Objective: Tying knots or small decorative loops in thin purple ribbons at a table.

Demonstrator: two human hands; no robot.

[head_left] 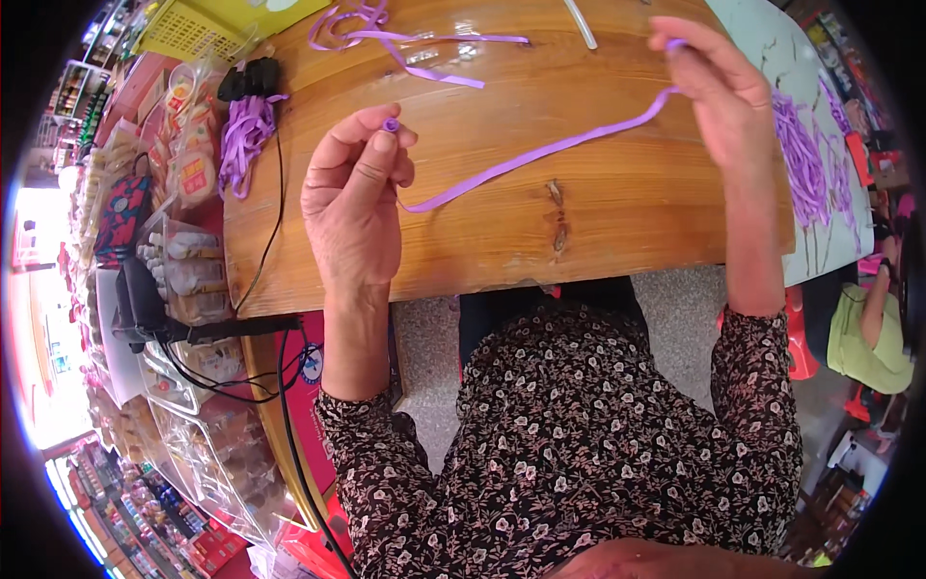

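A purple ribbon [540, 151] stretches in a shallow sag between my two hands, above the wooden table [463, 246]. My left hand [355, 188] is closed, with a small tight coil of the ribbon pinched between thumb and forefinger. Raised higher at the right, my right hand [721, 92] pinches the ribbon too, and a bit of purple shows at its fingertips. The ribbon passes behind the fingers of both hands there. More loose purple ribbon [415, 39] lies in loops at the table's far side.
At the left lie a bundle of purple ribbon [247, 140], a black object [249, 79] and packaged goods [193, 174]. A yellow basket [193, 31] stands far left. A white strip [582, 24] rests at the back. Many purple strips [801, 159] lie on a pale surface at right, near another person [873, 333].
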